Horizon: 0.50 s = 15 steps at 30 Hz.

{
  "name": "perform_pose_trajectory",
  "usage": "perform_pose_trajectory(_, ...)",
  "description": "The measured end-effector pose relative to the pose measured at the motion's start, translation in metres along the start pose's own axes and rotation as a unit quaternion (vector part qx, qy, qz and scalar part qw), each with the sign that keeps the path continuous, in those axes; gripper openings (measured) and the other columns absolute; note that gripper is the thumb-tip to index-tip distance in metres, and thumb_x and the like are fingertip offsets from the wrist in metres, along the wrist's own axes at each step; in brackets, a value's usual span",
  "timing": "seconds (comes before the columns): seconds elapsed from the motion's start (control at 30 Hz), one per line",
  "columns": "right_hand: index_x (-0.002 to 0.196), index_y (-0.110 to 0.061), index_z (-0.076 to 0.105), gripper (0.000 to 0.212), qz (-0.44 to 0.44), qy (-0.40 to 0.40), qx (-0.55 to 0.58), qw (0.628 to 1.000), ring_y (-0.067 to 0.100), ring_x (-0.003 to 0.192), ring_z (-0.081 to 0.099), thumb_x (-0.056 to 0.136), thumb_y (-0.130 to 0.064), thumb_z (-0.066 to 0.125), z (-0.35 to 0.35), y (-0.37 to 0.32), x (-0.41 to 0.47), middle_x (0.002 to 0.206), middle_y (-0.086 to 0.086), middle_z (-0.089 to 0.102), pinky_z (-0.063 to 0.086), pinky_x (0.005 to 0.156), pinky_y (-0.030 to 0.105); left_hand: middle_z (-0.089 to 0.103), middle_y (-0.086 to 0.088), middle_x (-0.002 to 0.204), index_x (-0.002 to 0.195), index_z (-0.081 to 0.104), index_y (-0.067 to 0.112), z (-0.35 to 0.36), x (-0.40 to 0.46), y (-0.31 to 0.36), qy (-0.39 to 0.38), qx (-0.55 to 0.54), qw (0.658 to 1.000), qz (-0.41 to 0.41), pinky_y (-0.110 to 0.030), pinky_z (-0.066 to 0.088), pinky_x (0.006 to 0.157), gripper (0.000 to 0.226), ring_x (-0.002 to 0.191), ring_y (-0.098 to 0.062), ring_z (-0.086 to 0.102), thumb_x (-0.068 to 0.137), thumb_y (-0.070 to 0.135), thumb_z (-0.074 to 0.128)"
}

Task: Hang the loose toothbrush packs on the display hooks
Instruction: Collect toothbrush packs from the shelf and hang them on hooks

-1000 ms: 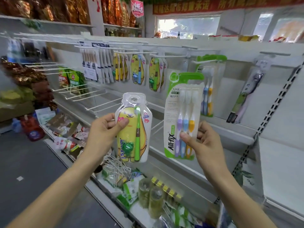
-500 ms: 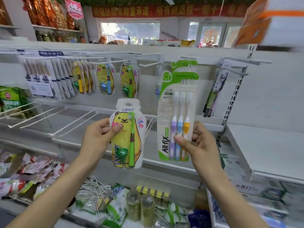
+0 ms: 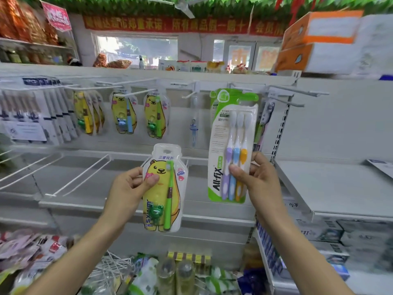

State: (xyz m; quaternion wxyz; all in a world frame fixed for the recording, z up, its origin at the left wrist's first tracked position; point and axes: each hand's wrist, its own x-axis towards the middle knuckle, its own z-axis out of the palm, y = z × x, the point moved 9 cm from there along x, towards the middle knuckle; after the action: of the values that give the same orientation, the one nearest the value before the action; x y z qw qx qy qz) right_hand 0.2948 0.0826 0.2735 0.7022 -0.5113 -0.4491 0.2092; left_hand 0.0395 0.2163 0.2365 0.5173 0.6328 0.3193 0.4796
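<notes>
With the left hand (image 3: 131, 188) gripping the yellow bear-print child's toothbrush pack (image 3: 163, 188) and the right hand (image 3: 258, 177) pinching the green-and-white three-brush blister pack (image 3: 230, 150), each hang-hole should be lined up squarely with a white wire hook (image 3: 189, 95) beside matching stock.

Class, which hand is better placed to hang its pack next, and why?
Right. The right hand holds the three-brush pack raised beside matching green packs; the left hand holds the bear pack lower.

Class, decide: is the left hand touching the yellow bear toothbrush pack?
Touching. The head view shows the left hand pinching the yellow bear toothbrush pack, thumb on its front.
</notes>
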Motion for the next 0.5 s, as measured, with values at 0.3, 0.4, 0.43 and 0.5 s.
perform_pose_trajectory(0.3,0.104,-0.012,0.062,0.014,0.024,-0.002,-0.039,0.999,0.029,0.090,0.074,0.092,-0.008,0.069,0.005,0.017,0.028,0.095,0.011,0.076,0.057,0.088,0.053,0.079,-0.009,0.089,0.103,0.071,0.006,0.001,0.010,-0.008,0.003,-0.016,1.000,-0.009,-0.019,0.057,0.063,0.015,0.080,-0.020,0.077,0.090,0.011,0.067)
perform_pose_trajectory(0.4,0.105,-0.013,0.062,0.014,0.028,-0.008,-0.035,0.999,0.023,0.087,0.075,0.093,-0.009,0.068,0.005,0.024,0.040,0.094,0.007,0.077,0.061,0.082,0.041,0.079,-0.009,0.088,0.102,0.072,0.007,0.001,0.012,-0.013,0.015,-0.018,1.000,-0.011,-0.020,0.058,0.064,0.015,0.080,-0.020,0.077,0.088,0.012,0.068)
perform_pose_trajectory(0.43,0.106,-0.013,0.061,0.014,0.029,-0.008,-0.033,0.999,0.022,0.087,0.075,0.093,-0.010,0.067,0.005,0.026,0.045,0.094,0.006,0.077,0.062,0.080,0.037,0.079,-0.008,0.089,0.102,0.072,0.008,0.000,0.013,-0.015,0.019,-0.014,1.000,-0.010,-0.021,0.059,0.066,0.017,0.081,-0.021,0.077,0.087,0.013,0.068)
perform_pose_trajectory(0.5,0.107,-0.011,0.061,0.015,0.035,-0.008,-0.028,0.999,0.021,0.087,0.075,0.093,-0.011,0.067,0.004,0.032,0.056,0.094,0.004,0.077,0.062,0.077,0.033,0.079,-0.008,0.089,0.103,0.073,0.009,-0.002,0.015,-0.017,0.029,-0.012,1.000,-0.005,-0.023,0.060,0.069,0.019,0.083,-0.022,0.077,0.085,0.016,0.069)
